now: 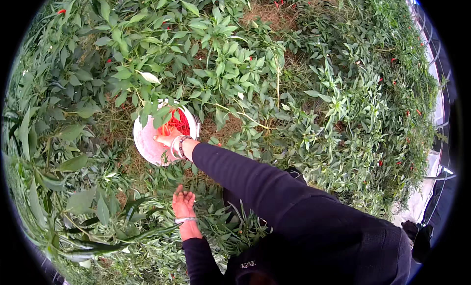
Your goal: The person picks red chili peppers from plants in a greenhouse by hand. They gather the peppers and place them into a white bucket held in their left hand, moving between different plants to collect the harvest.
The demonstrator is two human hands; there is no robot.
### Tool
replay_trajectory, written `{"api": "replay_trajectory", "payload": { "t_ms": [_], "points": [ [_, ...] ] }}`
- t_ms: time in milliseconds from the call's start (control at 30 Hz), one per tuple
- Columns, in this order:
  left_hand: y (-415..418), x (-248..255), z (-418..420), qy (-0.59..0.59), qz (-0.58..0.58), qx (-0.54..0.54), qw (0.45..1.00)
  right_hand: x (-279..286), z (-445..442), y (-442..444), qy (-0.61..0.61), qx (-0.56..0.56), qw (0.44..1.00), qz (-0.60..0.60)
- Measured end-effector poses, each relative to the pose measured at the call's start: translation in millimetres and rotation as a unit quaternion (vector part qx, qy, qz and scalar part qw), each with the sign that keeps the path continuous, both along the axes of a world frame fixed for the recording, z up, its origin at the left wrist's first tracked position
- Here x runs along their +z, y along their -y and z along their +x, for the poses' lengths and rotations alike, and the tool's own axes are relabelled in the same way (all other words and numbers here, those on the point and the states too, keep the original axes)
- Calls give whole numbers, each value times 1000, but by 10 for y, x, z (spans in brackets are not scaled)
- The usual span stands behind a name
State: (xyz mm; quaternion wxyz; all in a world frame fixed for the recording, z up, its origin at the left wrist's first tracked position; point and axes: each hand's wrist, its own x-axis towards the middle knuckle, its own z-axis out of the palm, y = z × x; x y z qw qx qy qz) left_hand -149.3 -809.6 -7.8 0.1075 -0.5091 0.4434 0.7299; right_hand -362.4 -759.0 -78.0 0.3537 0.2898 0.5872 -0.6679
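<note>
My right hand (170, 139) reaches into a white round bucket (144, 139), over a heap of slender red chili peppers (183, 122). Its thumb shows, but the other fingers blend into the peppers, so whether they hold any cannot be told. A beaded bracelet (181, 147) and a pale bangle circle that wrist. Lower down, my left hand (184, 204) hovers among the leaves with its fingers loosely curled and apart, nothing visible in it. That wrist wears a pale bangle (186, 220). Leaves of a chili plant (162, 116) overhang the bucket and cover part of its opening.
Dense chili plants (228, 68) surround the bucket, some carrying red peppers (62, 12). Bent stems (243, 114) cross just right of it. Dry straw (270, 16) covers ground between plants. White sheeting (414, 204) and curved hoops edge the far right.
</note>
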Motion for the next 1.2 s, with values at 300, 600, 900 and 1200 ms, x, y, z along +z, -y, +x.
{"api": "replay_trajectory", "payload": {
  "t_ms": [300,600,900,1200],
  "points": [
    [36,-289,177,71,6,28,997,-437,-140,189,-165,279,919,222],
    [-244,-143,234,157,-168,-118,966,49,-887,-2757,-295,-270,885,238],
    [-2001,-254,-613,23,-206,-632,747,-2184,-2190,-3888,-16,358,855,375],
    [-3468,-824,-2395,-103,-312,-398,857,-1146,-1200,-4275,-248,-88,963,67]
  ]
}}
